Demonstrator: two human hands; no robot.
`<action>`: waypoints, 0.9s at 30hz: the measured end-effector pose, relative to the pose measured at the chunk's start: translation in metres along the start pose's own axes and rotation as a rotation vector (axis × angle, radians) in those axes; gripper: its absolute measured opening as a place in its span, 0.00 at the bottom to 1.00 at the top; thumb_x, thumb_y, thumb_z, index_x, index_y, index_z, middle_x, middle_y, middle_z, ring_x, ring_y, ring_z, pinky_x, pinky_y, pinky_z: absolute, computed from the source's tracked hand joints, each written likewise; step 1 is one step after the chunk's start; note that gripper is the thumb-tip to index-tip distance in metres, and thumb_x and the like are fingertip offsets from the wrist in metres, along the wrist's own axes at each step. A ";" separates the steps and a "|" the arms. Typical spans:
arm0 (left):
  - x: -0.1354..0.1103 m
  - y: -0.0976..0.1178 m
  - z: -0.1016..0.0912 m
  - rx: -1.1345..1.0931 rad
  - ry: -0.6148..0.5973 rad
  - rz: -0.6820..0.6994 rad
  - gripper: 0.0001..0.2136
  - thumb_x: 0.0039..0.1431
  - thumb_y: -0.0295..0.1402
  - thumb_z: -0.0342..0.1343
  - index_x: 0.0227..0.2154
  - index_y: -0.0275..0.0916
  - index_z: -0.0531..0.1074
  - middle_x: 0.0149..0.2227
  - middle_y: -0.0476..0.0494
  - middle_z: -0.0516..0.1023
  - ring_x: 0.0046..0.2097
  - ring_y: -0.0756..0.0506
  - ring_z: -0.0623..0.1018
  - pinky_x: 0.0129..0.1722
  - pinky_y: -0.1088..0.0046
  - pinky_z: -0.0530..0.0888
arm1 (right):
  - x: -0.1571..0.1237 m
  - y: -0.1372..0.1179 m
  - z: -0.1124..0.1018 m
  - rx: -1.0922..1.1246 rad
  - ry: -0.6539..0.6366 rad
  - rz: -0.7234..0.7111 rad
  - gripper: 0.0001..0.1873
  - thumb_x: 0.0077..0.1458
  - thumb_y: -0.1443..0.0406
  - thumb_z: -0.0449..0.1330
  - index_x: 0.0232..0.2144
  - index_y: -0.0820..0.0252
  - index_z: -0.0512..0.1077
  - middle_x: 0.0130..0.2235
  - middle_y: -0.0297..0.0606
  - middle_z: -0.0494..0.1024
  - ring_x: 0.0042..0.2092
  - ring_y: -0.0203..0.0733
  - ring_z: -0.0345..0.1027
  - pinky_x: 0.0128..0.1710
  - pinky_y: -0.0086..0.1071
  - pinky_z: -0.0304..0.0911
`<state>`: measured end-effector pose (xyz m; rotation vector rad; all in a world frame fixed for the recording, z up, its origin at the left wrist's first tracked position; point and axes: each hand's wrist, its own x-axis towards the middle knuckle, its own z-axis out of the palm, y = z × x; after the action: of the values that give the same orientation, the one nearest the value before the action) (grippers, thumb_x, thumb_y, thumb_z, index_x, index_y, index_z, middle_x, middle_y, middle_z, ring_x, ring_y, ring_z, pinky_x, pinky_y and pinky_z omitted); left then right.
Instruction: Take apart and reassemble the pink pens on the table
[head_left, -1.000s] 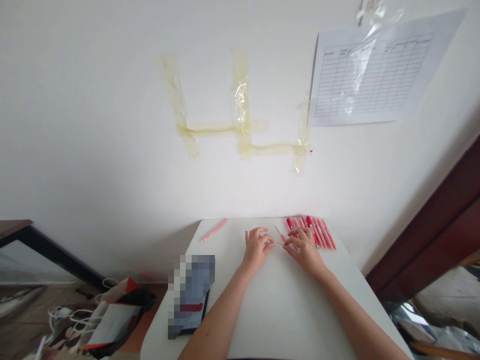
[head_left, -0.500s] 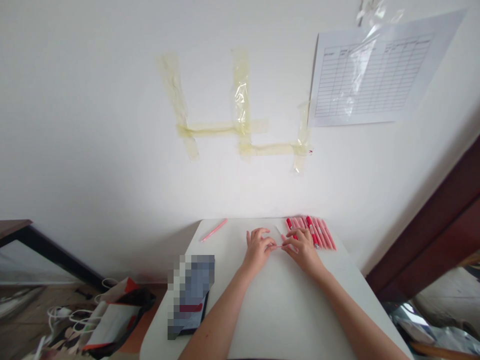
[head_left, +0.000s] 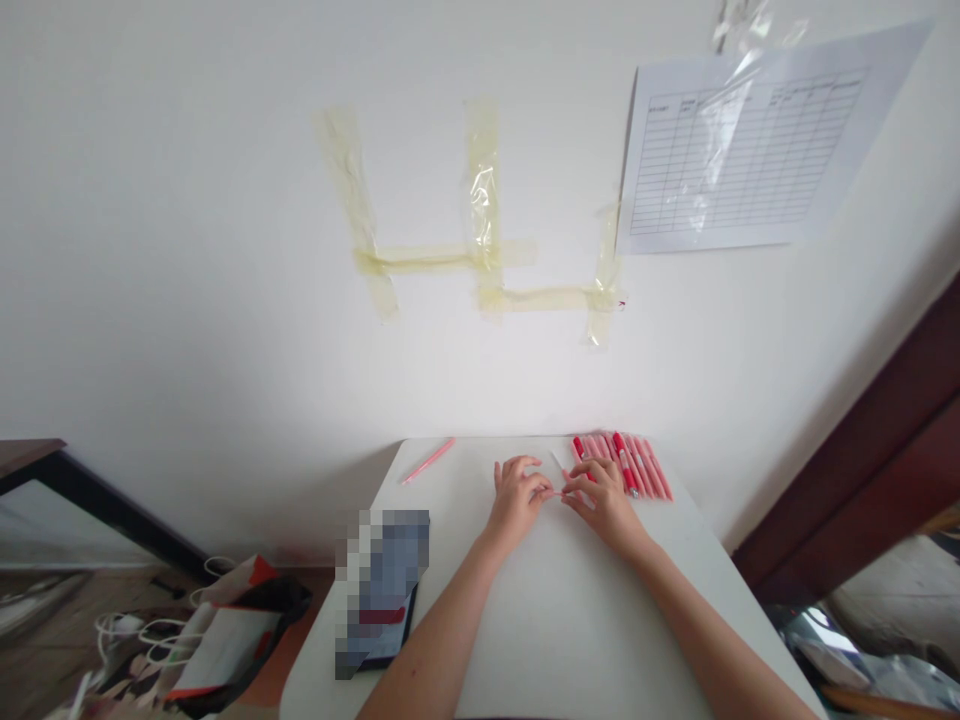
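My left hand (head_left: 516, 497) and my right hand (head_left: 604, 499) meet near the far middle of the white table (head_left: 555, 610). Both pinch a thin pink pen part (head_left: 556, 493) held between their fingertips. Just right of my right hand lies a row of several pink and red pens (head_left: 634, 463), side by side at the table's far edge. A small white piece (head_left: 558, 461) lies on the table just beyond my fingers. One single pink pen (head_left: 427, 461) rests alone at the far left of the table.
A dark tablet (head_left: 381, 590) lies at the table's left edge. Tape strips (head_left: 480, 250) and a printed grid sheet (head_left: 742, 150) are on the wall. Bags and cables (head_left: 202, 640) sit on the floor to the left. A dark wooden frame (head_left: 862, 480) stands at the right.
My hands have come closer together, and the thin pink piece now spans between both sets of fingertips. The pens and tablet have not moved.
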<state>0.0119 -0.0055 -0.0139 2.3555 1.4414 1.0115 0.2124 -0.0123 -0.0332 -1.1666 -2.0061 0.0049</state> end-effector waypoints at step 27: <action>0.002 -0.017 -0.001 0.146 -0.001 -0.092 0.10 0.54 0.32 0.63 0.39 0.53 0.79 0.54 0.47 0.69 0.58 0.40 0.65 0.63 0.35 0.46 | 0.002 0.006 -0.004 -0.058 0.054 0.012 0.07 0.59 0.59 0.60 0.35 0.50 0.78 0.43 0.40 0.73 0.50 0.51 0.61 0.51 0.51 0.61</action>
<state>0.0000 0.0048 -0.0208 2.3620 1.6592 0.9105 0.2185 -0.0093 -0.0319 -1.2027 -1.9639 -0.0782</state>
